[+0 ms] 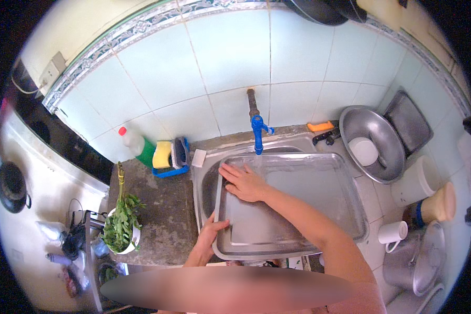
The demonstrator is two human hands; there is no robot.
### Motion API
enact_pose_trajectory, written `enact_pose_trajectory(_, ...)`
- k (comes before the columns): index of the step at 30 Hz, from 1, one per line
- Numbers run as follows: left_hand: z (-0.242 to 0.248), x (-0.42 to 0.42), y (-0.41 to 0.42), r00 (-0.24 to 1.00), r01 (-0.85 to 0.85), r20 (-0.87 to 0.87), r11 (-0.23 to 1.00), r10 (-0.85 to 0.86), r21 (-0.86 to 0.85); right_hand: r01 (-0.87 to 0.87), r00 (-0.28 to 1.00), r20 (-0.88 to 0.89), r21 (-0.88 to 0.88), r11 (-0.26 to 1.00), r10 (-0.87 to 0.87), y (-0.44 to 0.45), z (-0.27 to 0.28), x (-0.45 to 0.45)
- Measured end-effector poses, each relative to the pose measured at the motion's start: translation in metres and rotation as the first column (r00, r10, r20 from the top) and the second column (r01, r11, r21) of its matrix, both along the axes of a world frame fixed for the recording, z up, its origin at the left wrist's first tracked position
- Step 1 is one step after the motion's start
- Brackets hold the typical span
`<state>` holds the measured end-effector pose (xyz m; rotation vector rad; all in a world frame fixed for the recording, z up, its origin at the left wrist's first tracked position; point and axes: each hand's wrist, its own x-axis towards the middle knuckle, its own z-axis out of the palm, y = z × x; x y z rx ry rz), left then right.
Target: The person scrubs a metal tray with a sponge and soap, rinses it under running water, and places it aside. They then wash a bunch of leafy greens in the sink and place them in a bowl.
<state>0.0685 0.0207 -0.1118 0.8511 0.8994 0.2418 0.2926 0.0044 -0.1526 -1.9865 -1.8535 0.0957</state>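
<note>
A large rectangular metal tray lies over the sink, beneath a blue plastic faucet from which water runs onto it. My left hand grips the tray's left edge, thumb on top of the rim. Flat against the tray's upper left part, my right hand has its fingers spread and holds nothing. Left of the sink, a yellow sponge and a dark scrubber sit in a blue holder. A pale block rests on the sink's corner.
Leafy greens in a white container and a bottle of green liquid stand left. At right are a metal basin holding a white bowl, a smaller tray, a white mug and a metal pot. An orange-handled tool lies behind.
</note>
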Motion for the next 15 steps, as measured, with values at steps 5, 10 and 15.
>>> enact_pose_trajectory(5,0.013,-0.016,0.010,0.994,-0.092,0.064,0.992,0.087,0.084,0.527,0.848,0.134,-0.107,0.843,-0.513,-0.009,0.010,0.003)
enact_pose_trajectory(10,0.025,-0.021,0.014,0.991,-0.133,0.033,0.970,0.129,0.203,0.235,0.971,-0.046,-0.010,0.972,-0.235,0.004,0.013,-0.036)
enact_pose_trajectory(15,0.031,-0.028,0.012,0.970,-0.240,0.089,0.940,0.224,0.241,0.032,0.991,-0.134,0.105,0.994,-0.017,-0.025,0.005,-0.055)
